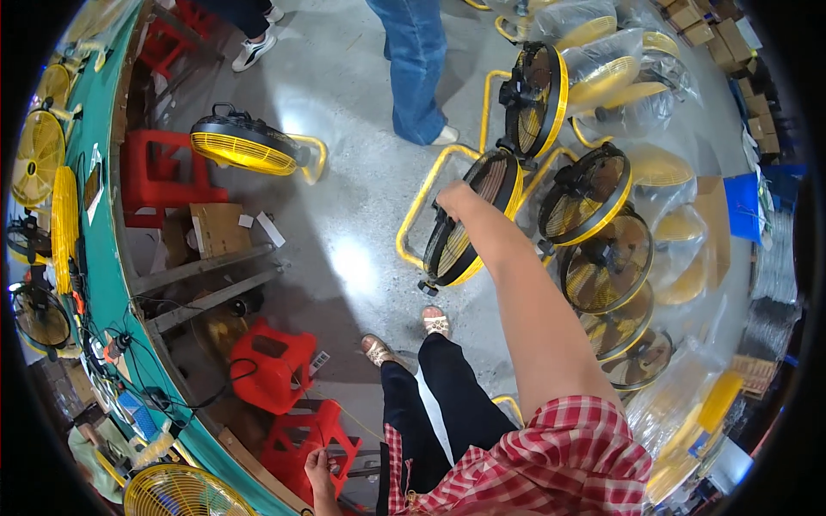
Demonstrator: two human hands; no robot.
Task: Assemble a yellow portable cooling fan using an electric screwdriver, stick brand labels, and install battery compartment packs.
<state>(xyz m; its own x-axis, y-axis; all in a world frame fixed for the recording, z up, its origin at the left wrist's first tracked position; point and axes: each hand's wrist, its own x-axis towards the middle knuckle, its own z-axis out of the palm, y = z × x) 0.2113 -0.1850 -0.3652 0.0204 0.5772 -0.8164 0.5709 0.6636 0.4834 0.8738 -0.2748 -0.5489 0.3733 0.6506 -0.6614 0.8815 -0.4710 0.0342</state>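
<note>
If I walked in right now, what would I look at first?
Probably the big yellow-and-black fan near the picture's middle, with the person's right hand on it. To its right, more fans crowd together, some wrapped in clear plastic. Bright red stools show on the left, beside a green-topped table.

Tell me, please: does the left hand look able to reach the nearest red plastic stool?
Probably yes: the left hand appears beside the red plastic stool, with nothing visible between them.

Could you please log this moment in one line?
right hand: grip on fan | left hand: near red stool | alongside fan: more fans
</note>
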